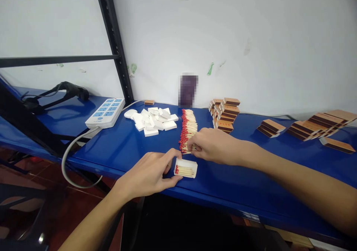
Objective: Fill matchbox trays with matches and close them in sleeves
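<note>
My left hand (152, 173) grips a small white matchbox tray (186, 168) near the front edge of the blue table (251, 180); a few red-tipped matches lie in the tray. My right hand (213, 145) is just behind it, its fingers pinched on matches at the near end of a long row of red-tipped matches (188, 128). The two hands are almost touching.
A heap of empty white trays (154, 120) lies left of the match row. Brown matchbox sleeves are stacked behind (224, 113) and to the right (320, 126). A white power strip (106, 112) with its cable sits at the left, beside a black metal frame post (117, 46).
</note>
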`<state>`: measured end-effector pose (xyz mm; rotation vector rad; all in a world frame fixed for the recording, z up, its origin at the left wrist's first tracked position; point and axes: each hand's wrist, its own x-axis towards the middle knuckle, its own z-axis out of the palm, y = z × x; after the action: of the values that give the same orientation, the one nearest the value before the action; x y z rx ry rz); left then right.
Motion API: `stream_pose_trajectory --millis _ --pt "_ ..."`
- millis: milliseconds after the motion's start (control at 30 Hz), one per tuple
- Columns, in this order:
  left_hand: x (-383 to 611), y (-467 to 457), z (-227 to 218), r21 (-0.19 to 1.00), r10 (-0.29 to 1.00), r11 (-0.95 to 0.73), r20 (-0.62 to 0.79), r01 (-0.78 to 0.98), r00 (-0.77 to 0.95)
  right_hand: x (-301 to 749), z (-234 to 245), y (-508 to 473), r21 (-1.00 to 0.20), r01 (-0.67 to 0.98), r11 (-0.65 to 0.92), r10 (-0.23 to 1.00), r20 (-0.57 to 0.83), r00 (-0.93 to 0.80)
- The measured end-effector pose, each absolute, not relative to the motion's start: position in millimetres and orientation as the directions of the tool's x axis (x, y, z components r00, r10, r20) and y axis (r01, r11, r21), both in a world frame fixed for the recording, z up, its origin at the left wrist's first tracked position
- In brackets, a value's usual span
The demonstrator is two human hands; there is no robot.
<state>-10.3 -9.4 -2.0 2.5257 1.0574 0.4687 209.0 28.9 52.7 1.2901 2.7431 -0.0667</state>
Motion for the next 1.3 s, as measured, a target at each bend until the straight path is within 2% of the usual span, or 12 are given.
stream_pose_trajectory --millis 167,333,467,900,1300 --pt "-9.7 -7.9 -1.8 0.387 0.707 -0.691 0.185 0.611 0.683 208.4 43.9 30.6 0.068 0.788 0.612 0.790 -0.104 -0.605" --pt "-9.9 -7.6 -2.9 0.357 0.697 -0.705 0.194 0.612 0.690 208.8 44.3 30.5 0.023 0.779 0.627 0.774 -0.128 -0.620" --pt "-10.6 -8.5 -3.1 0.364 0.692 -0.710 0.199 0.603 0.694 207.4 48.1 27.7 -0.026 0.774 0.632 0.762 -0.158 -0.628" --pt "-9.5 -7.9 -1.0 0.372 0.698 -0.701 0.184 0.608 0.693 203.1 38.1 21.7 0.065 0.798 0.599 0.800 -0.079 -0.595" --pt "-10.5 -8.1 -1.3 0.372 0.689 -0.711 0.198 0.596 0.697 205.3 41.4 21.5 0.077 0.798 0.598 0.798 -0.158 -0.582"
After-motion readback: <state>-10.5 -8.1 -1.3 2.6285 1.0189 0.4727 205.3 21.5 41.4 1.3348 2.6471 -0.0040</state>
